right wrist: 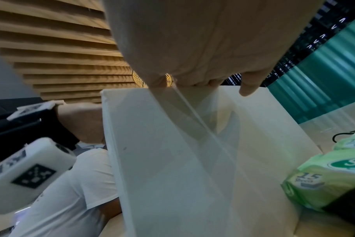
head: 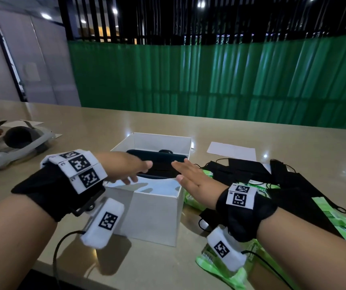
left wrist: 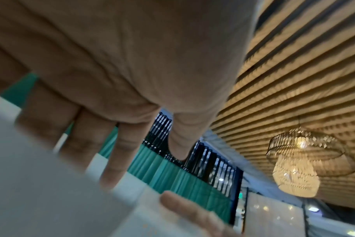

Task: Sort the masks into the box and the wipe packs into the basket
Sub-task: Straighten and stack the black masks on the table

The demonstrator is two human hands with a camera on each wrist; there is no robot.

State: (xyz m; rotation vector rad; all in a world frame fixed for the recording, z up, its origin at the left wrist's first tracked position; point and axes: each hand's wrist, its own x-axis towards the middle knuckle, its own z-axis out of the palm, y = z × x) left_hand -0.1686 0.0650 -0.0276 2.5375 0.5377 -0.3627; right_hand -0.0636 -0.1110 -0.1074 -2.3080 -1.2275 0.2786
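Wipe packs, loose masks, headset

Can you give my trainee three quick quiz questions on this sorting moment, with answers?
1. True or false: the white box stands to the left of the black masks.
2. What colour are the wipe packs?
3. Is either the left hand or the right hand gripping anything? A yes, B no.

Key: 1 true. 2 green. 3 B; both hover over the box with straight fingers.
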